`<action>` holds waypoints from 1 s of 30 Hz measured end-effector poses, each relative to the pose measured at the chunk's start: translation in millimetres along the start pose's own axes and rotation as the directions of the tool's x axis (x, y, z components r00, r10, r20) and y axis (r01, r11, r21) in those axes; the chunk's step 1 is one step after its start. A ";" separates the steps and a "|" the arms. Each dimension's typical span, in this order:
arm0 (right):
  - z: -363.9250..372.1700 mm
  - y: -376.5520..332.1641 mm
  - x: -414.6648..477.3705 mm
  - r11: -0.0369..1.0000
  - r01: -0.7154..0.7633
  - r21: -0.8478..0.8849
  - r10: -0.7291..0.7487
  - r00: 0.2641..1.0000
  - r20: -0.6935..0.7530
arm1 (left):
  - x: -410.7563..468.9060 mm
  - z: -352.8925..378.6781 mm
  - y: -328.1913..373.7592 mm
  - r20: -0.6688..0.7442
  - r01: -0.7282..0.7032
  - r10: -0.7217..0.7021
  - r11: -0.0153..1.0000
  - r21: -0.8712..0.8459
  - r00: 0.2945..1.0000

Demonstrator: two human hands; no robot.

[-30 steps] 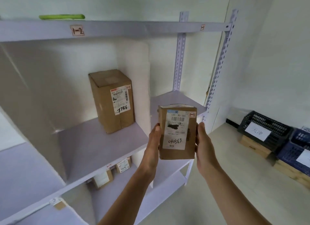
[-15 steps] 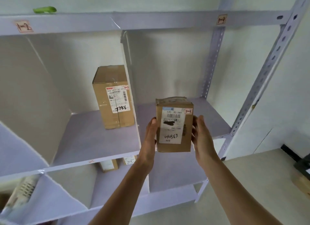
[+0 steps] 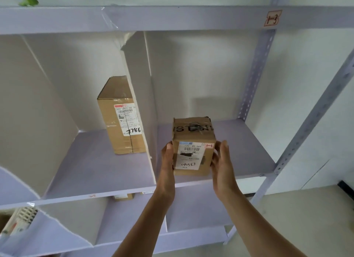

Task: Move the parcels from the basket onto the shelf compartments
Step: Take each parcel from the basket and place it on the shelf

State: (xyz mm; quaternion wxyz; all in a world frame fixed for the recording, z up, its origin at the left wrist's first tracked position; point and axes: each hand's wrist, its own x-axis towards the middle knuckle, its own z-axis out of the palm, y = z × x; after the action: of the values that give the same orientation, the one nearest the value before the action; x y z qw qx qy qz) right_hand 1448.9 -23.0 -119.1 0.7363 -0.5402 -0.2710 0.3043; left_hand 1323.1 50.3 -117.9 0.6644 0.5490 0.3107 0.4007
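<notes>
Small parcel (image 3: 193, 151) was upright, label facing cam, clamped between both hands over the front of the right compartment's board (image 3: 241, 147); couldn't tell if its base was touching the board yet. Left hand (image 3: 167, 161) held the left side and right hand (image 3: 222, 164) the right side, thumbs at the front edges, fingers going round the back & hidden.

Handling, judged: stiff cardboard, taped top, prob light since it was held up w/ no visible strain. Faces look dry, not slippery. The two-sided hold at mid height looked right for it; the base was free to set down flat. Nothing suggests fragile contents, can't confirm.

The parcel's red tag (image 3: 209, 146) read 1-3, same as the tag on the beam (image 3: 273, 18) above this bay, so the bay seems correct.

Around: white divider (image 3: 141, 103) just left of the left hand, w/ a bigger box (image 3: 122, 118) marked 7786 beyond it in the next bay. Rear post (image 3: 254, 74) well to the right. Nothing else showed on the board, so no obstacle; only the divider is close enough to clip the left knuckles.
</notes>
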 end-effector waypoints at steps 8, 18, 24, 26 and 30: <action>10.8 6.9 48.0 1.000 -0.009 0.007 0.009 0.998 0.055 | 48.3 3.8 -6.1 -0.009 -0.046 0.046 0.999 -0.015 0.999; 29.0 5.1 117.7 0.999 -0.008 -0.045 0.014 0.991 0.136 | 109.3 14.0 -0.4 -0.051 -0.117 0.118 0.993 0.022 0.992; 33.7 4.8 157.5 0.998 -0.026 -0.054 0.035 0.984 0.176 | 146.3 18.0 -7.3 -0.136 -0.100 0.110 0.992 0.074 0.985; 34.4 6.6 167.2 0.998 -0.039 -0.048 0.047 0.981 0.188 | 157.7 17.1 -14.4 -0.159 -0.095 0.106 0.993 0.074 0.982; 36.7 9.0 179.5 0.999 -0.034 -0.039 0.042 0.976 0.213 | 171.3 18.6 -13.7 -0.203 -0.073 0.096 0.990 0.118 0.974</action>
State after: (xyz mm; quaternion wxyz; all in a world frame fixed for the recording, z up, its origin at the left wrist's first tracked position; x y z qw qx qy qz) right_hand 1540.6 135.2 -105.2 0.6873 -0.5221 -0.3437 0.3700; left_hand 1424.8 190.0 -122.8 0.5793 0.5526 0.3765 0.4662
